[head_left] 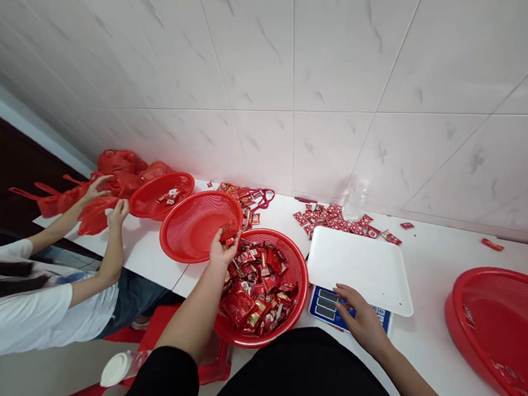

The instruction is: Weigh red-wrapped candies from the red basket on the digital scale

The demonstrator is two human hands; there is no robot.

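Note:
My left hand is closed on a red packet, over the near right rim of a red plastic basket. Just below and to the right, a larger basket is heaped with small red and gold wrapped packets. My right hand holds nothing, its fingers apart above the keypad of a blue weighing scale. The scale carries a white tray with a bare top apart from a few specks.
Small red packets lie scattered along the wall beside a clear plastic bag or bottle. A red basket stands at the right. On the left, a co-worker's hands are among red plastic bags near another basket.

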